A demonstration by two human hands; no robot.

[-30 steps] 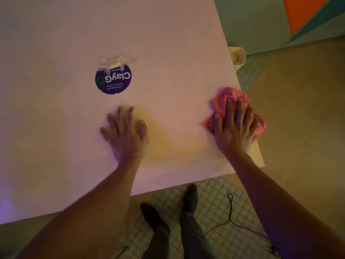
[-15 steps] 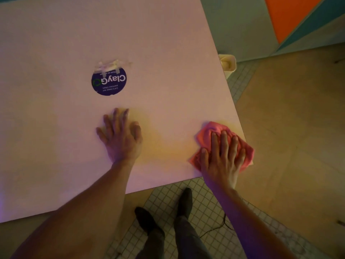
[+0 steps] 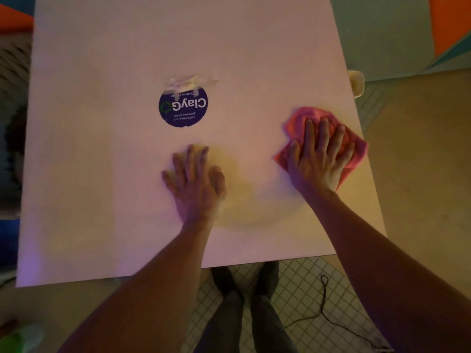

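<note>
Pressing flat on a crumpled pink cloth [image 3: 355,149], the right hand [image 3: 319,159] has its fingers straight and spread, pinning the cloth to the pale counter [image 3: 102,174] well to the right of a round blue sticker [image 3: 183,108] and a little nearer the person. The cloth's outer corner reaches the counter's right edge. The left hand [image 3: 196,184] lies palm down on the bare surface just on the near side of the sticker, fingers loosely spread and holding nothing; it appears to steady the body. A faint curved mark [image 3: 265,220] shows on the counter between the two forearms, nearer the person than the sticker; it may be a damp wipe trail, though the dim coloured light makes this uncertain. Judging from this, the wiping looks partly done: the near right area is being worked, while the stretches left of the sticker and beyond it show no sign either way. Pale tape strips [image 3: 188,82] sit at the sticker's far edge. Off the counter, far right of the sticker, a cream container [image 3: 356,81] stands; a thin dark cord [image 3: 323,301] lies on the tiled floor [image 3: 293,281].
</note>
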